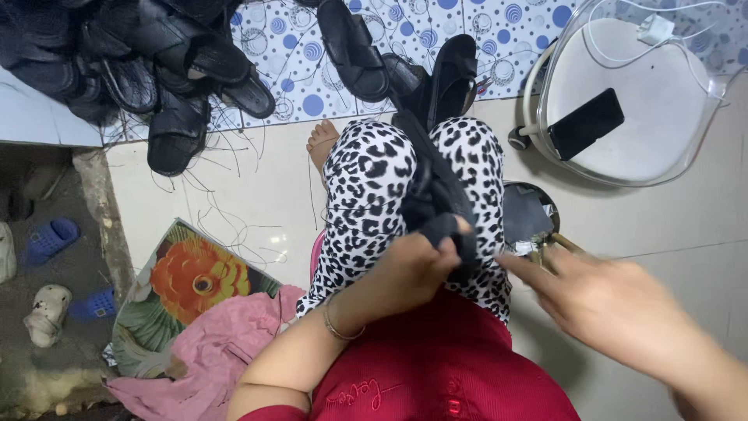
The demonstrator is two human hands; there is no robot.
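Sitting over a pale tiled floor (234, 179), the person has both knees drawn up in black-and-white spotted trousers (374, 195), with a red top below them in the head view. At upper left a heap of black sandals (140, 62) lies on a blue-dotted mat (296, 47), and loose black threads trail from it across the floor. At upper right stands a clear plastic chair (623, 101) with a black phone (586, 123) on its white seat and a white charger with its cable near the back edge. At lower left a flower-printed bag (187, 288) lies partly under a pink cloth (218, 351).

A black sandal upper (436, 195) lies along the lap, between the knees, its near end caught in the left hand (409, 273); that grip is closed around the strap, thumb and fingers pinching it. The right hand (615, 308) is blurred, its grip open with fingers stretched out flat and holding nothing, the fingertips near a small round dish (530, 214) on the floor, just beside the right knee.
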